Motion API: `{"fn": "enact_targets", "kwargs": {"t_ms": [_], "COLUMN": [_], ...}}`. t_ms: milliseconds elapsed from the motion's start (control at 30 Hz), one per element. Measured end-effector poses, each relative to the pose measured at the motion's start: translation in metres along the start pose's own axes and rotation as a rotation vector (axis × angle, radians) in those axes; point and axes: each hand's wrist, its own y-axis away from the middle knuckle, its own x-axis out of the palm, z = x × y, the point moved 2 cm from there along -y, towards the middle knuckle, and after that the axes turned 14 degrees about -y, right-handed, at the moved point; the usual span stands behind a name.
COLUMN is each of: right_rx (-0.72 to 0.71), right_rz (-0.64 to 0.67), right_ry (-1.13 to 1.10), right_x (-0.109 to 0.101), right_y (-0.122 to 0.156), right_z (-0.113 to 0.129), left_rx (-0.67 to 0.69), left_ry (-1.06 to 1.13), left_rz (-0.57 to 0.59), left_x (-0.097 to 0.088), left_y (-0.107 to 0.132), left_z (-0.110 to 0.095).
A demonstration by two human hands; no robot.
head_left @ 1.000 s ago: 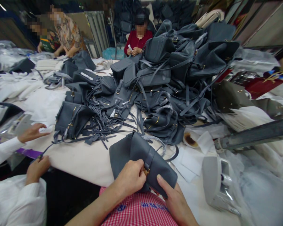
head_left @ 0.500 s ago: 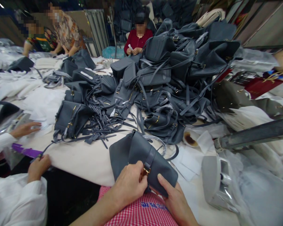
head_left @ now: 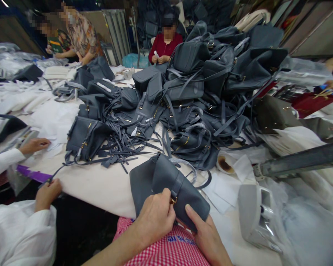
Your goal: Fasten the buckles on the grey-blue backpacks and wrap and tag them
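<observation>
A dark blue-grey handbag (head_left: 144,177) lies tilted at the table's front edge, close to my body. Across it runs a strap (head_left: 178,183) with a small gold buckle (head_left: 173,200). My left hand (head_left: 158,212) is closed at the buckle, thumb and fingers pinched together; the strap's end seems to be in them, though the fingers partly hide it. My right hand (head_left: 201,225) grips the bag's right lower end, thumb on top and the other fingers hidden beneath.
A heap of similar bags (head_left: 188,88) and loose straps (head_left: 119,146) covers the table (head_left: 100,184) ahead. On the right are a grey tape dispenser (head_left: 249,210), a stained dish (head_left: 225,163) and a metal bar (head_left: 302,159). A co-worker's hand (head_left: 48,192) holds a strap at left.
My left hand has shifted slightly at the buckle, its fingers a little higher. My right hand keeps its grip. The whole view has moved slightly.
</observation>
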Motion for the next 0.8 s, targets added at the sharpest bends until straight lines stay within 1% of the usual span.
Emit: {"fn": "enact_targets", "kwargs": {"t_ms": [133,233,300,433,600,700,800], "right_rx": [0.012,0.024,0.031,0.063,0.106,0.086,0.061], "right_rz": [-0.017,-0.018,-0.012,-0.008,0.017,0.009,0.003], "right_ry": [0.008,-0.010,-0.035,-0.095,-0.120,-0.101,-0.072], "right_x": [-0.002,-0.005,-0.006,-0.005,0.001,0.003,0.005], "right_y": [-0.004,-0.007,-0.008,-0.006,-0.003,-0.002,0.000], "right_z": [-0.003,-0.007,-0.009,-0.010,-0.007,-0.004,-0.002], "left_rx": [0.010,-0.019,-0.041,-0.043,-0.039,-0.044,-0.048], "left_ry": [-0.081,-0.110,-0.105,-0.069,-0.024,-0.025,-0.038], "left_rz": [0.067,0.111,0.119,0.104,0.044,0.016,0.012], "left_x": [0.000,0.000,0.001,0.005,0.014,0.017,0.018], "left_y": [0.000,0.000,-0.001,-0.003,-0.001,-0.001,-0.002], "left_z": [-0.007,-0.010,-0.010,-0.005,0.001,0.001,0.002]}}
